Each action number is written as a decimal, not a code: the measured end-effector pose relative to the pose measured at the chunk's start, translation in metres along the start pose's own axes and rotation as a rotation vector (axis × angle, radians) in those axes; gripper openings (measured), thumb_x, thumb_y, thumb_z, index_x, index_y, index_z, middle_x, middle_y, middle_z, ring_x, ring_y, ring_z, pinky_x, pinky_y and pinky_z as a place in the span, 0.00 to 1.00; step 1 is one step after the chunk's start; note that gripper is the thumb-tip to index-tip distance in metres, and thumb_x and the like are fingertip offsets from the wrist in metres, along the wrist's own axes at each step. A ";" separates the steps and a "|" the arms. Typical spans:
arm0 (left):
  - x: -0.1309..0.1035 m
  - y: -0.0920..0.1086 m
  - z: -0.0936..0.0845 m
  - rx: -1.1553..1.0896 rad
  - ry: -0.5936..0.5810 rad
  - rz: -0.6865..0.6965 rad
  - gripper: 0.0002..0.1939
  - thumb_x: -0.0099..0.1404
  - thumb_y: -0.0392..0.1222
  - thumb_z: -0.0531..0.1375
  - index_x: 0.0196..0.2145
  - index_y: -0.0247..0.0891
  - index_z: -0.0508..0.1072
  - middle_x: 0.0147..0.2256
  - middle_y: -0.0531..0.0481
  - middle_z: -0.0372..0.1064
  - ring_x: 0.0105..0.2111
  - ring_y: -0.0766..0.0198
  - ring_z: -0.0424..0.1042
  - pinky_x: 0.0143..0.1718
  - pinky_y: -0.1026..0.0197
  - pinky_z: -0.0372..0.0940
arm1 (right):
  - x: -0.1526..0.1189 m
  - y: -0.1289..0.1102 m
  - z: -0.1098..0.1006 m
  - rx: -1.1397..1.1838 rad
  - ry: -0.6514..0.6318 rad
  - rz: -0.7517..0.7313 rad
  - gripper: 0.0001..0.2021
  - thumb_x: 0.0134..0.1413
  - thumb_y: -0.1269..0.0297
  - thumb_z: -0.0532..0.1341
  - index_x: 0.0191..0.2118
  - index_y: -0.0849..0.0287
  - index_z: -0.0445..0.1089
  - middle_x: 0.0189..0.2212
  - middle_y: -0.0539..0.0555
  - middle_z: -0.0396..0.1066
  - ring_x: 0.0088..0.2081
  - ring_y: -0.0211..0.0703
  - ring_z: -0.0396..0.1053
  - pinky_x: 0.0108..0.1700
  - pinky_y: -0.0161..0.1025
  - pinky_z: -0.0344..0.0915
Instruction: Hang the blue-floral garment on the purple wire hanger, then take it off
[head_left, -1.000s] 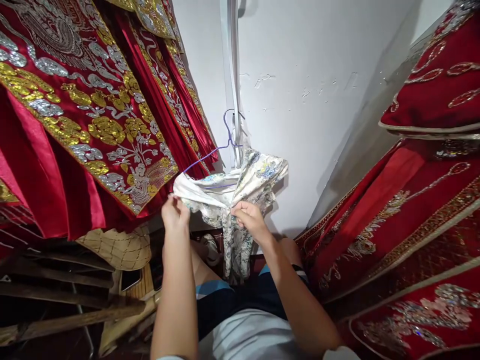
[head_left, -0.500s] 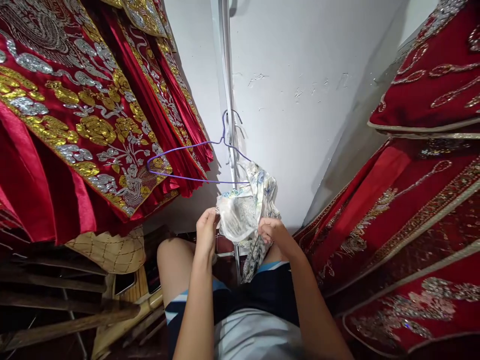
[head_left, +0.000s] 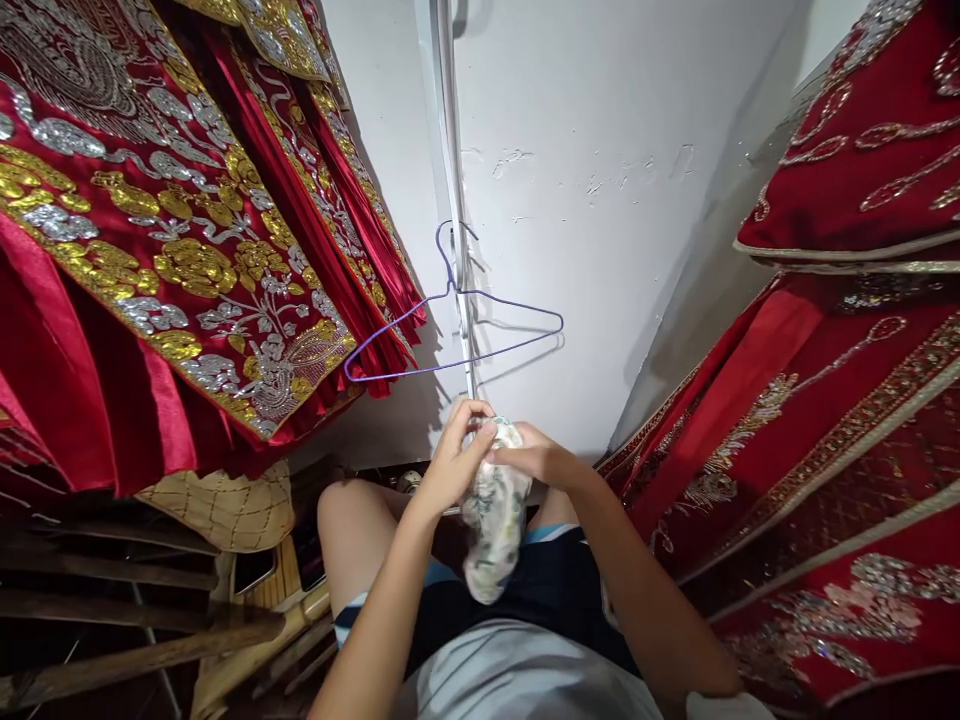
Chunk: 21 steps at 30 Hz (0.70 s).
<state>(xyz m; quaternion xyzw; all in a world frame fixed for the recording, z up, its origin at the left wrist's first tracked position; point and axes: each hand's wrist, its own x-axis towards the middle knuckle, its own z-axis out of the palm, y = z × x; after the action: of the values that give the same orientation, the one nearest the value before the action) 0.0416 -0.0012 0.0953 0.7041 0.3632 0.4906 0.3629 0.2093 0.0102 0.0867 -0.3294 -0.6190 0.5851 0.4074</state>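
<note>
My shorts and shirt fill the bottom of the view, with my bare knee (head_left: pixel 352 520) out to the left. Just above my lap, both my hands are closed on a bunched floral garment (head_left: pixel 495 520). My left hand (head_left: pixel 456 462) grips its top from the left, fingers curled over the cloth; my right hand (head_left: pixel 534 462) pinches the same top edge from the right, the two hands almost touching. The rest of the garment hangs down in a loose roll between my forearms, its lower end over my shorts.

Just above my hands a purple wire hanger (head_left: pixel 457 330) hangs bare, apart from the garment, its hook caught at a white strip (head_left: pixel 448 150) running up the white wall (head_left: pixel 600 200). To the left, red robes (head_left: pixel 165 250) embroidered in gold and silver hang close; more red embroidered cloth (head_left: pixel 840 400) crowds the right. Low on the left lie wooden slats (head_left: pixel 135 640) and a tan quilted piece (head_left: pixel 225 505).
</note>
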 end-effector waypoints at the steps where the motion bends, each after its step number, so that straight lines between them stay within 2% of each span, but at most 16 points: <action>1: -0.005 -0.005 -0.005 0.014 -0.084 -0.061 0.15 0.72 0.55 0.53 0.44 0.43 0.68 0.39 0.49 0.67 0.40 0.59 0.67 0.44 0.59 0.63 | 0.001 -0.006 -0.005 -0.020 -0.009 0.003 0.06 0.48 0.64 0.67 0.34 0.60 0.73 0.26 0.51 0.72 0.32 0.45 0.70 0.36 0.39 0.66; 3: -0.018 -0.017 -0.014 0.064 -0.299 -0.195 0.15 0.71 0.56 0.53 0.44 0.42 0.66 0.32 0.52 0.68 0.35 0.60 0.67 0.40 0.60 0.62 | 0.009 -0.020 -0.016 -0.076 0.010 -0.088 0.03 0.48 0.68 0.63 0.31 0.59 0.74 0.27 0.51 0.72 0.33 0.45 0.70 0.38 0.39 0.66; 6: -0.040 -0.032 -0.030 0.087 -0.620 -0.376 0.12 0.69 0.51 0.56 0.36 0.40 0.65 0.23 0.55 0.64 0.27 0.62 0.66 0.34 0.60 0.61 | 0.031 -0.034 -0.033 -0.145 0.273 -0.370 0.05 0.47 0.70 0.60 0.29 0.57 0.74 0.31 0.52 0.74 0.38 0.46 0.71 0.45 0.41 0.65; 8: -0.051 -0.039 -0.041 0.076 -0.702 -0.391 0.11 0.70 0.49 0.55 0.33 0.39 0.65 0.26 0.53 0.66 0.29 0.62 0.68 0.35 0.60 0.61 | 0.048 -0.039 -0.039 -0.154 0.413 -0.486 0.06 0.47 0.69 0.60 0.30 0.57 0.75 0.34 0.52 0.76 0.41 0.47 0.71 0.49 0.42 0.65; 10: -0.058 -0.041 -0.049 0.118 -0.617 -0.328 0.11 0.69 0.49 0.56 0.34 0.39 0.66 0.34 0.50 0.67 0.36 0.61 0.68 0.40 0.60 0.62 | 0.059 -0.043 -0.037 -0.164 0.426 -0.540 0.07 0.49 0.68 0.61 0.33 0.56 0.76 0.37 0.52 0.77 0.43 0.48 0.72 0.51 0.44 0.64; 12: -0.060 -0.042 -0.050 0.150 -0.456 -0.274 0.11 0.68 0.50 0.59 0.38 0.40 0.65 0.40 0.49 0.67 0.41 0.60 0.67 0.45 0.58 0.63 | 0.062 -0.047 -0.030 -0.193 0.352 -0.565 0.08 0.51 0.68 0.61 0.36 0.56 0.78 0.38 0.53 0.78 0.45 0.48 0.72 0.53 0.45 0.64; 14: -0.058 -0.044 -0.043 0.126 -0.317 -0.241 0.15 0.66 0.49 0.62 0.45 0.42 0.64 0.47 0.46 0.67 0.47 0.57 0.67 0.51 0.56 0.62 | 0.058 -0.054 -0.020 -0.226 0.244 -0.580 0.09 0.53 0.67 0.61 0.38 0.55 0.78 0.40 0.53 0.78 0.46 0.49 0.73 0.54 0.46 0.65; 17: -0.053 -0.050 -0.024 0.126 -0.200 -0.160 0.28 0.62 0.48 0.65 0.57 0.43 0.62 0.58 0.40 0.64 0.59 0.50 0.63 0.59 0.52 0.57 | 0.047 -0.063 -0.013 -0.298 0.035 -0.577 0.10 0.57 0.66 0.61 0.41 0.55 0.79 0.43 0.54 0.79 0.48 0.49 0.74 0.55 0.47 0.65; 19: -0.048 -0.053 -0.016 0.210 -0.202 -0.144 0.28 0.63 0.51 0.64 0.57 0.42 0.66 0.57 0.40 0.67 0.57 0.46 0.66 0.57 0.52 0.60 | 0.041 -0.067 -0.018 -0.357 -0.048 -0.557 0.11 0.58 0.64 0.61 0.43 0.54 0.79 0.43 0.54 0.79 0.48 0.50 0.74 0.55 0.48 0.65; 21: -0.042 -0.056 -0.019 0.370 -0.266 -0.189 0.20 0.65 0.56 0.60 0.46 0.40 0.75 0.46 0.41 0.76 0.46 0.45 0.73 0.48 0.52 0.64 | 0.040 -0.069 -0.029 -0.406 -0.022 -0.536 0.11 0.59 0.62 0.61 0.43 0.54 0.80 0.44 0.55 0.79 0.48 0.51 0.74 0.55 0.49 0.65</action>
<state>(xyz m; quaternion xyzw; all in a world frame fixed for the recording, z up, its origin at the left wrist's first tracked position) 0.0045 -0.0082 0.0336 0.7798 0.4603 0.2827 0.3164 0.2218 0.0520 0.1590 -0.2232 -0.7917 0.3257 0.4663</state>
